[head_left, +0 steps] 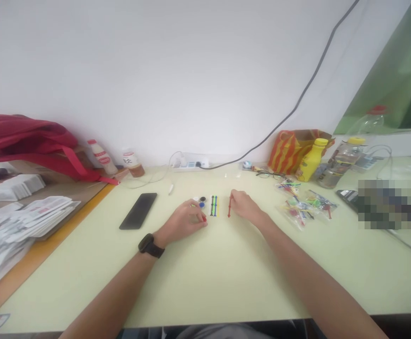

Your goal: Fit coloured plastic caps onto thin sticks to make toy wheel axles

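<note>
My right hand (243,205) is closed, its fingertips pinching the upper end of a thin red plastic stick (229,210) with an arrow-like tip. My left hand (183,220) is curled low over the table, thumb and finger pinched on a small red piece (204,218) that shows only in part. Between the hands lies a row of thin plastic sticks (214,206), side by side, with black, green, blue and yellow among them. Just beyond the left fingers are a small black disc (202,199) and a blue disc (201,205).
Plastic bags of coloured pieces (297,209) lie right of my right hand. A black phone (138,211) is on the left. Bottles, a striped bag (285,153), glasses (271,175) and a power strip (191,162) line the wall. Stacked papers (46,219) sit far left.
</note>
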A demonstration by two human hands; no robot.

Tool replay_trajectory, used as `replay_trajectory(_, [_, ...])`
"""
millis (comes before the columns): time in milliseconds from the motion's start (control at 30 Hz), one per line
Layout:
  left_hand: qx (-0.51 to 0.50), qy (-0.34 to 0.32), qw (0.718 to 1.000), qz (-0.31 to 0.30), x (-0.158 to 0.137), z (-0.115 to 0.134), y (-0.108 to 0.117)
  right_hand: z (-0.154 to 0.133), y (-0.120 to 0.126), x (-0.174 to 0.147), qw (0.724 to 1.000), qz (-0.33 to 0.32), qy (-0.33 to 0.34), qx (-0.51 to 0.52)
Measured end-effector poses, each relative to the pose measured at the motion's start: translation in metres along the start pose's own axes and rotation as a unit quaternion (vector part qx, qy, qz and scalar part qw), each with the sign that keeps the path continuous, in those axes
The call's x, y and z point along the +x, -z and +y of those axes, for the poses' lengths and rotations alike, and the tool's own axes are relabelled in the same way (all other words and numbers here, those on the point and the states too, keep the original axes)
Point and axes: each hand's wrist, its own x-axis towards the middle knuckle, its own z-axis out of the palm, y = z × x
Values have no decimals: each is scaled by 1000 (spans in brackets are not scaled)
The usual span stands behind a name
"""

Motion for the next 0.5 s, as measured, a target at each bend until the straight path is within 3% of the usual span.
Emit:
replay_trajectory(133, [24, 0, 1000, -11, 0, -1, 4, 4, 3, 0, 1000, 6, 18, -15])
replay_trajectory(367, [60, 13, 997, 41, 1, -12, 4, 8, -2, 5, 997, -10, 72, 21])
replay_trajectory(500, [79, 17, 996, 41, 2, -20, 1, 4, -8, 4, 992, -17, 104, 62])
